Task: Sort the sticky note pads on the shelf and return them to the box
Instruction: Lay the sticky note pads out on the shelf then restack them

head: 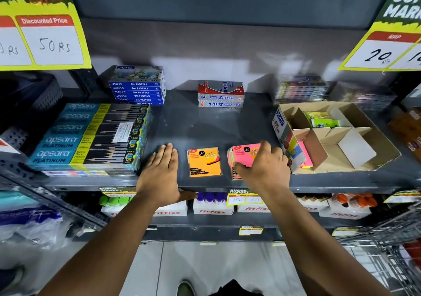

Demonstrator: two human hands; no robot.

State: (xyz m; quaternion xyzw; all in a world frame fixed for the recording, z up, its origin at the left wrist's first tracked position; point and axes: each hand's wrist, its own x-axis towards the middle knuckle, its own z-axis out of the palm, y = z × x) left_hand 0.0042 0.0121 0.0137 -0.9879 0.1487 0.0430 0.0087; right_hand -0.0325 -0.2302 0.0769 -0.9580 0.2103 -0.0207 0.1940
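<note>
An orange sticky note pad (204,162) lies flat near the front of the grey shelf (200,122). Right of it sits a stack of pink sticky note pads (242,156), and my right hand (264,166) curls over that stack with fingers gripping its edges. My left hand (161,172) rests flat and spread on the shelf, left of the orange pad, holding nothing. At the right stands an open cardboard box (364,140) with dividers; pink pads (304,156) sit in its front compartment and green pads (320,119) in a back one.
Stacked Apsara pencil boxes (91,136) fill the left of the shelf, with blue oil pastel boxes (139,88) behind them. A red and silver Softek box (221,94) stands at the back centre. Price signs hang above; a lower shelf holds bottles.
</note>
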